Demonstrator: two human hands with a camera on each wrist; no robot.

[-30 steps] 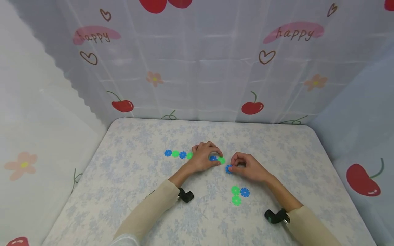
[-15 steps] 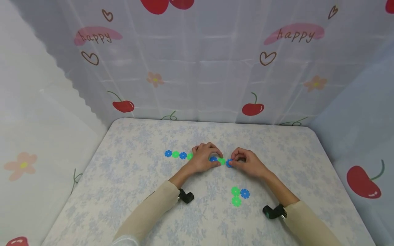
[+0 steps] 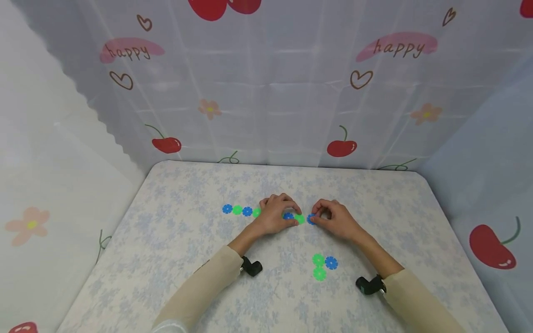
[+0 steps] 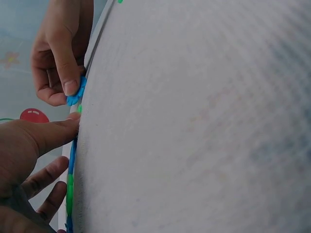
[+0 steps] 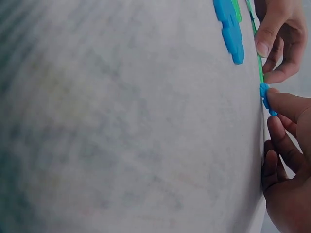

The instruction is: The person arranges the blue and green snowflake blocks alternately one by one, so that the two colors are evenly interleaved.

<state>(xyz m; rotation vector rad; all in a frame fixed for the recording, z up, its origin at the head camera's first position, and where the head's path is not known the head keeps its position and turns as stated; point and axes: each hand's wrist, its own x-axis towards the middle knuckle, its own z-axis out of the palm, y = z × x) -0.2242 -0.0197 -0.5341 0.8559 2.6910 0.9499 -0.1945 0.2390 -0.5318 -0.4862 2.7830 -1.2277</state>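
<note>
A row of notched plastic discs, alternating blue and green, lies on the table, starting with a blue disc (image 3: 227,209) at the left. My left hand (image 3: 274,215) arches over the row and hides part of it. Its thumb and a curled finger hold the green disc (image 3: 300,219) at the right end by its edges. With thumb and fingertip my right hand (image 3: 338,221) pinches another blue disc (image 3: 311,219), just right of that green one. In the left wrist view this pinched blue disc (image 4: 77,92) is tilted, close to the green disc's edge.
Nearer the person lie two green discs (image 3: 319,267) and one blue disc (image 3: 331,263), grouped together. A flower-patterned cloth covers the table (image 3: 187,277). Behind it hangs a printed curtain (image 3: 266,115). Black wrist cameras (image 3: 251,267) jut from both sleeves.
My right hand has carried the blue disc away from the body, up to the row's right end, then slightly rightward. The left hand has stayed in place.
</note>
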